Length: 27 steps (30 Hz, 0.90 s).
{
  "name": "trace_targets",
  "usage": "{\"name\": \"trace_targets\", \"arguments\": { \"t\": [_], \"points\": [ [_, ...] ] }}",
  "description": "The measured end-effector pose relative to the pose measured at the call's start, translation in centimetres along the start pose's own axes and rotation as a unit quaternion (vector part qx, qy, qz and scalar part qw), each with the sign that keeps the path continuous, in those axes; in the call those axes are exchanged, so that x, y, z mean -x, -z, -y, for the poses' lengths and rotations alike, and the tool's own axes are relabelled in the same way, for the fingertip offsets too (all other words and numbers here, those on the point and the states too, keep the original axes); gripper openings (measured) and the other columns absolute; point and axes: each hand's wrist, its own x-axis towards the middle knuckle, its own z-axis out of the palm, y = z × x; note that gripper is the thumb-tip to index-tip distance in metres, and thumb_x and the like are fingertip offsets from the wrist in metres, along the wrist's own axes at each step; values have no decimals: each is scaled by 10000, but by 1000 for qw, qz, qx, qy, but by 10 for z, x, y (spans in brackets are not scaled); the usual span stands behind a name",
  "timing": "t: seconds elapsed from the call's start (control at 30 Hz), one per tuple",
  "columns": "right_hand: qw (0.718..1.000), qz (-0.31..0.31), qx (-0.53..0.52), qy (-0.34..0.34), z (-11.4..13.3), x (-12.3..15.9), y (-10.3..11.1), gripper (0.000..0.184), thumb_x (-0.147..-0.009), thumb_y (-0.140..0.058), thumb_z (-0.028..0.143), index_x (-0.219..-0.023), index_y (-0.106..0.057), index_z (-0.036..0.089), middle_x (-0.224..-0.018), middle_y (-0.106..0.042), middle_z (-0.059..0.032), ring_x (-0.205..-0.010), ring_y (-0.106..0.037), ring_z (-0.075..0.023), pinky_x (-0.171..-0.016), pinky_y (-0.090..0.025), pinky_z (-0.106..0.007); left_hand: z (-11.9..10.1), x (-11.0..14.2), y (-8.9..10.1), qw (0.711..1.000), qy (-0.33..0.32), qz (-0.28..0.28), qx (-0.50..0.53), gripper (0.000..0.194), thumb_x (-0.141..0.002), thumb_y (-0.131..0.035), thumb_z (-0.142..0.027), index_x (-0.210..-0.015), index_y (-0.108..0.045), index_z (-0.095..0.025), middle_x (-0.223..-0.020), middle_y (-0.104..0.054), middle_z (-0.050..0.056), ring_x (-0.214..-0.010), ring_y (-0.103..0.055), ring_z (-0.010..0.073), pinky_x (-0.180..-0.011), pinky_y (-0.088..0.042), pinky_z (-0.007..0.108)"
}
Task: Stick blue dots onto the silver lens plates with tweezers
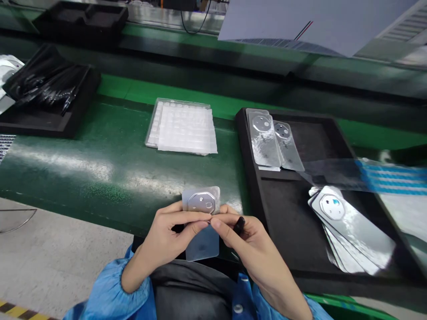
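Observation:
A phone back cover [202, 246] with a silvery octagonal camera plate [196, 201] at its upper end is held upright at the near edge of the bench. My left hand [175, 227] is closed on its left side, fingers partly behind it. In front of the cover, the thumb and forefinger of each hand meet in a pinch, with something thin between them, too small to name. My right hand [245, 235] is closed too, and a slim black-ended tool [239, 225] is tucked in its fingers. Its kind is hidden by the hand.
A black tray [283, 213] on the right bears back covers [267, 144] at its far end and a fanned stack [353, 231] nearer. A clear box with a white sheet [187, 129] lies mid-bench. Black bags [50, 82] fill another tray at left. White paper [293, 22] hangs above.

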Motion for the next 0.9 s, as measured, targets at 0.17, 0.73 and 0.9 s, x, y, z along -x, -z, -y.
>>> {"name": "trace_targets", "arguments": {
  "t": [0.17,0.73,0.9],
  "points": [
    [999,-23,14,17,-5,1,-1,295,-866,-795,555,-809,-862,273,-734,-558,-23,-720,-509,-172,-628,-429,-284,1,0,1,1000,5,10,-4,215,-917,-757,-141,-1074,-842,-261,-1083,-836,52,-973,-797,203,-873,-651,299],
    [998,-34,38,20,-8,0,-2,374,-861,-774,595,-769,-821,235,-775,-593,-40,-704,-516,-175,-567,-402,-280,4,1,3,999,-5,31,-13,287,-949,-714,-145,-1166,-815,-303,-1154,-818,57,-1040,-783,226,-920,-646,351],
    [997,-61,17,46,-14,0,-7,331,-843,-803,576,-766,-841,257,-764,-590,-36,-720,-537,-179,-594,-421,-288,4,-1,2,1000,7,-8,-22,245,-854,-845,-210,-1089,-836,-276,-1051,-834,53,-930,-795,214,-816,-648,295]
  ]
}}
